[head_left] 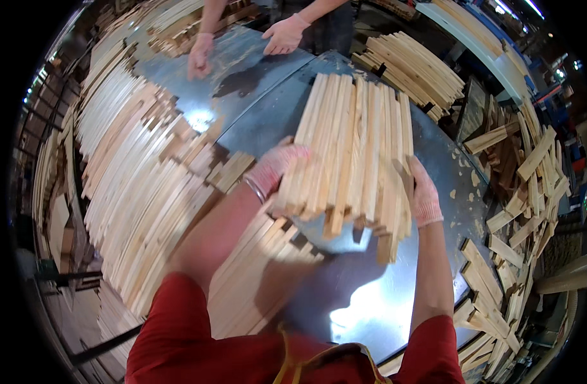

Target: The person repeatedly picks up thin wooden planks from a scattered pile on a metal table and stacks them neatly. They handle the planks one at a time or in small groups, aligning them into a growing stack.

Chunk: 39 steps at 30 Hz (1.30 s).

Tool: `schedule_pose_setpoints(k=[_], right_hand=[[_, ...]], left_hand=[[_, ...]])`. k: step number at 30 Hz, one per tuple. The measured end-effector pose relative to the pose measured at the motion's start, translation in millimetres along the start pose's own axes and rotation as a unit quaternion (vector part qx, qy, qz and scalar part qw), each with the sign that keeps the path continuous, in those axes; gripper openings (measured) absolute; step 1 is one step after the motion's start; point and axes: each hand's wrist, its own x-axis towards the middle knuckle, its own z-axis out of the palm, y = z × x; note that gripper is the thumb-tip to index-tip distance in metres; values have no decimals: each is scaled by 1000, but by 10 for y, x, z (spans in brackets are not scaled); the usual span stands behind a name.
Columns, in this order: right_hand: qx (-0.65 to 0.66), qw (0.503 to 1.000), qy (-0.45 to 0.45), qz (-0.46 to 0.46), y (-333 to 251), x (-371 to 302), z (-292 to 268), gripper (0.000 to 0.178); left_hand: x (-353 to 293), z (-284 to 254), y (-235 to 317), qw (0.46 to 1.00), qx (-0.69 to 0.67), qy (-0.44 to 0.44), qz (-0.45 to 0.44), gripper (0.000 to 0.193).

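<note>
Head view: left hand (277, 168) clasps the left side of the bundle (351, 150) of pale wooden sticks; right hand (424, 192) presses its right side. Hands stand a bundle's breadth apart, the sticks squeezed side by side between them. Near ends uneven, a few jutting toward the person. Bundle location: over the metal table (450, 150), right of the table seam; whether its far end touches the surface cannot be told. Undersides of both grips hidden. Rows of sticks (136, 205) lie to the left; offcuts (521, 198) heaped at right. Across the table, a co-worker's two hands (284, 37), holding nothing visible.
</note>
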Motion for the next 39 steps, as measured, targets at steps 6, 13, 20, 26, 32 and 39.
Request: schedule_pose_setpoints(k=[6, 13, 20, 26, 32, 39], right_hand=[[62, 998, -19, 3, 394, 1122, 8, 56], [-307, 939, 157, -14, 582, -932, -602, 76], [-715, 444, 510, 179, 924, -3923, -2079, 95], [-549, 707, 389, 218, 1262, -4361, -1577, 98], [-688, 717, 113, 3, 128, -3277, -1888, 97], [-792, 601, 4, 111, -293, -2758, -2420, 94]], left_hand=[[2022, -696, 787, 932, 336, -94, 98, 38], [1560, -304, 759, 654, 694, 106, 283, 59], [-762, 483, -762, 580, 724, -84, 365, 76], [-2006, 1652, -2325, 625, 716, -280, 136, 103], [-2681, 1950, -3033, 519, 809, -200, 189, 101], [-2903, 1573, -3029, 637, 763, -89, 68, 86]])
